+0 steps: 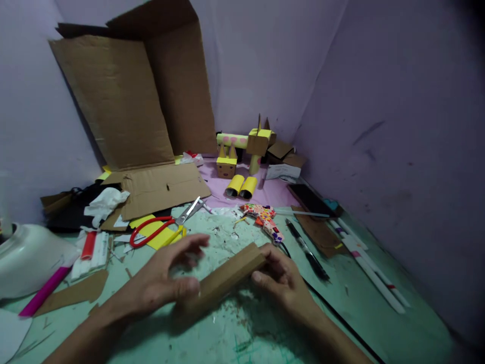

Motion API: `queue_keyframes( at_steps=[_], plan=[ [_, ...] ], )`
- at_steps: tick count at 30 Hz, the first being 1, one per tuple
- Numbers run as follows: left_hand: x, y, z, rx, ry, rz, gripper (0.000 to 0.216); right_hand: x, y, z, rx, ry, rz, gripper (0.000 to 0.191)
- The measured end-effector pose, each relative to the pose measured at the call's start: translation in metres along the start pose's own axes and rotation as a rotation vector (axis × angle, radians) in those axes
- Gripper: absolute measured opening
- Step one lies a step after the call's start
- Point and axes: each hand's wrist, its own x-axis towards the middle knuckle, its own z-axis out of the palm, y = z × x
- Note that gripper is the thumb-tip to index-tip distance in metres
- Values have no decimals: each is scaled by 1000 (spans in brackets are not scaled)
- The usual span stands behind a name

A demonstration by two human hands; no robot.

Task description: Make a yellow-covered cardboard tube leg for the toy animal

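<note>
A folded strip of brown cardboard (223, 278), long and box-like, slants over the green table in front of me. My right hand (282, 278) grips its upper right end between thumb and fingers. At the other end, my left hand (166, 278) has its fingers spread and slightly blurred, with the thumb close to the strip's side; whether the thumb touches cannot be made out. Just beyond lie red-handled scissors (153, 230) and a flower-patterned glue gun (265, 217) with a clear glue stick in its back.
A large cardboard box (121, 101) leans at the back left. Small yellow-and-cardboard figures (226, 167) and two yellow tubes (241, 187) stand near the wall. A black pen (306, 250), a cable and white sticks (367, 268) lie right; a white container (30, 258) stands left.
</note>
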Motion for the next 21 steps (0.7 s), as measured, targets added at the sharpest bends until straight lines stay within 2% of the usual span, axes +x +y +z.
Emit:
queue_keyframes(
  at_steps=[2,4,5,7,9,11,13,17,21],
  plan=[
    [1,5,0,-101,-267,-54,67,8,-10,2,-28,-111,-40,10],
    [2,8,7,-84,-341,-52,63,20,-19,7,-41,-177,-124,7],
    [3,7,11,-85,-322,-35,58,26,-22,10,-25,-173,-165,14],
    [5,4,21,-165,-206,-17,54,37,-25,18,82,-102,-191,43],
    [7,1,29,-189,-60,-15,56,44,-24,29,206,-52,-102,76],
    [8,1,35,-136,17,-24,55,46,-25,40,236,-99,28,87],
    [9,5,38,-107,-2,-19,50,45,-28,50,197,-153,100,76],
    [11,14,40,-146,-119,18,35,42,-32,58,275,-121,129,48],
    [10,4,46,-119,-10,19,26,40,-13,56,261,-63,193,44]
  ],
)
